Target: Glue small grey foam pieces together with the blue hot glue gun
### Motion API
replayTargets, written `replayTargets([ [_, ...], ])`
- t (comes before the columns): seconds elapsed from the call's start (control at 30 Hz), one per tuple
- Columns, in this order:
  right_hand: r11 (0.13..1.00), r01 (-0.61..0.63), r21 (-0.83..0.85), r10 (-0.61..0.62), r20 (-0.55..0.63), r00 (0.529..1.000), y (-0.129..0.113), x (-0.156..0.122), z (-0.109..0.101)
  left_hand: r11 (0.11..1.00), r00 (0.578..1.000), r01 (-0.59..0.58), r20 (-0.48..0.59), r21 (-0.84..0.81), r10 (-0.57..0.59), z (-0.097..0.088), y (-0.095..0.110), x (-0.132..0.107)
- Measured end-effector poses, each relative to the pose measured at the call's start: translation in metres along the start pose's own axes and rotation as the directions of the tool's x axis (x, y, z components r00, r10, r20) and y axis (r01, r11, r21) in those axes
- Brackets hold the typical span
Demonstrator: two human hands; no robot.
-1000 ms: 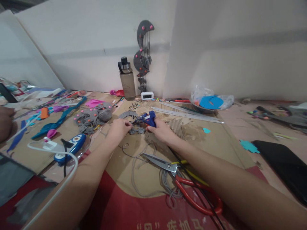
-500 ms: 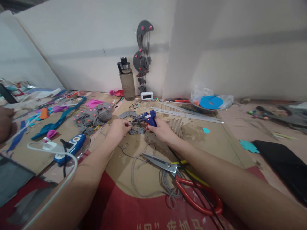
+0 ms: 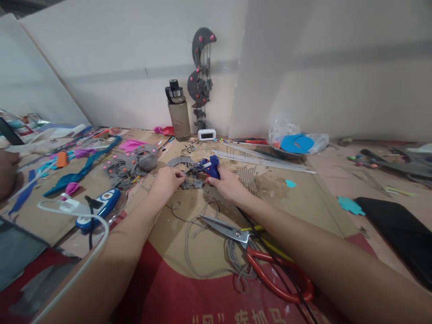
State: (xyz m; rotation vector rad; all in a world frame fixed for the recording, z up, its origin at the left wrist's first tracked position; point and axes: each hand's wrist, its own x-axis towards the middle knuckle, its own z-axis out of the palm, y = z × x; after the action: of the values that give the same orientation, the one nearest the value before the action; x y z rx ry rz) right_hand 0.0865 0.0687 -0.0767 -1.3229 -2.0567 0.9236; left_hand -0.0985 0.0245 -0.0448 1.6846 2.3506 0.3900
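Note:
My right hand (image 3: 226,183) is wrapped round a small blue glue gun (image 3: 208,166), whose nozzle points left and down at some grey felt cut-outs (image 3: 193,183) on the cardboard sheet (image 3: 297,202). My left hand (image 3: 168,180) pinches the left edge of those grey pieces, fingers closed on them. A curved grey felt strip (image 3: 180,161) lies just behind both hands. The glue gun's black cord runs back under my right forearm.
Red-handled scissors (image 3: 259,256) and grey yarn (image 3: 202,234) lie in front of my arms. A second blue glue gun (image 3: 101,207) with a white cable lies at the left. A brown bottle (image 3: 179,114), white clock (image 3: 207,134) and grey moon hanging (image 3: 201,67) stand at the wall. Another person's hand (image 3: 7,173) shows far left.
Almost nothing has moved. The blue glue gun has shifted very slightly in my right hand over the grey pieces; my left hand stays put.

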Motion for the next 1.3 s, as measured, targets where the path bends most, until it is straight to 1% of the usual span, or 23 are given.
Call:
replayTargets([
  [0.17,0.998,-0.012,-0.055,0.012,0.007,1.000,-0.0013,-0.0003,0.0025,1.000,1.000,0.014,0.013,-0.011,-0.014,-0.0002,0.0007,0.0004],
  [0.3,0.996,-0.009,-0.086,0.009,0.004,1.000,-0.0003,-0.0003,0.0031,1.000,1.000,-0.012,0.012,-0.009,0.012,-0.0001,-0.0002,0.0006],
  [0.43,0.999,-0.019,-0.037,0.020,0.015,1.000,-0.0006,-0.0005,0.0002,1.000,1.000,-0.001,0.006,-0.022,0.001,0.0011,-0.0022,0.0015],
  [0.57,0.999,-0.044,0.000,0.044,-0.003,0.999,-0.0026,-0.0007,-0.0025,1.000,1.000,0.011,0.000,-0.022,-0.011,0.0020,-0.0034,0.0021],
  [0.7,1.000,-0.015,0.003,0.015,0.009,1.000,-0.0013,0.0000,-0.0002,1.000,1.000,0.014,0.009,-0.026,-0.014,0.0002,-0.0019,0.0005],
  [0.87,0.998,-0.015,-0.055,0.015,0.005,1.000,0.0026,0.0004,0.0030,0.999,0.999,0.028,0.018,-0.017,-0.028,-0.0011,-0.0009,-0.0004],
  [1.0,1.000,0.003,-0.015,-0.003,0.018,1.000,0.0030,0.0002,0.0009,0.999,1.000,0.018,0.024,-0.049,-0.017,-0.0006,-0.0017,0.0001],
  [1.17,1.000,-0.018,0.017,0.018,-0.006,1.000,0.0007,-0.0002,-0.0005,0.998,0.999,0.023,0.028,-0.063,-0.022,-0.0001,-0.0016,-0.0006],
  [1.3,0.999,0.016,0.036,-0.015,-0.011,1.000,0.0013,-0.0006,0.0014,0.995,0.999,0.024,0.031,-0.092,-0.021,0.0013,-0.0026,0.0001],
])
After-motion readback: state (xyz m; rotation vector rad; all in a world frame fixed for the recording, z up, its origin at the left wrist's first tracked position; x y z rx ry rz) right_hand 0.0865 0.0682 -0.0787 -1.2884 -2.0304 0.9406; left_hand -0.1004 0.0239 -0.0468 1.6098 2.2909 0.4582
